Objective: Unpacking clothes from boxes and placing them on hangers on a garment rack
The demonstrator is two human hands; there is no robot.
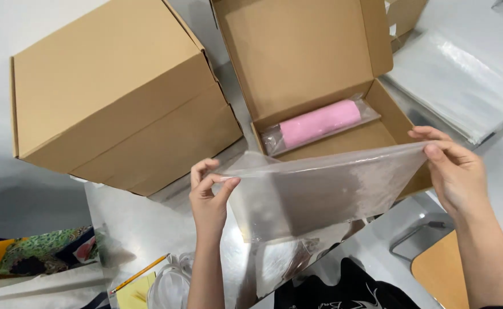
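The left hand (208,197) pinches the left top corner of a clear, floppy plastic bag (314,191), thumb pressed against the curled fingers with the film caught between them. The right hand (454,171) grips the bag's right top corner in the same way, thumb on the near face and fingers behind, so the bag hangs stretched between the two hands, its top edge running nearly level and its lower part sagging toward the grey metal table (142,223).

Just behind the bag stands an open, shallow brown cardboard mailer box (320,68), its lid flap raised upright. Inside it, against the back wall, lies a pink roll wrapped in clear plastic (319,123), tilted slightly up to the right. The bag hides the box's front edge.

To the left of that box, toward the table's far left corner, sits a large closed brown cardboard carton (119,94). At the far right edge lies a stack of clear plastic sleeves (463,86). Along the near edge are a yellow pencil (139,273) on a yellow notepad (134,294), a patterned green and yellow cloth (34,257) at the left, and black fabric (348,289) below the bag.
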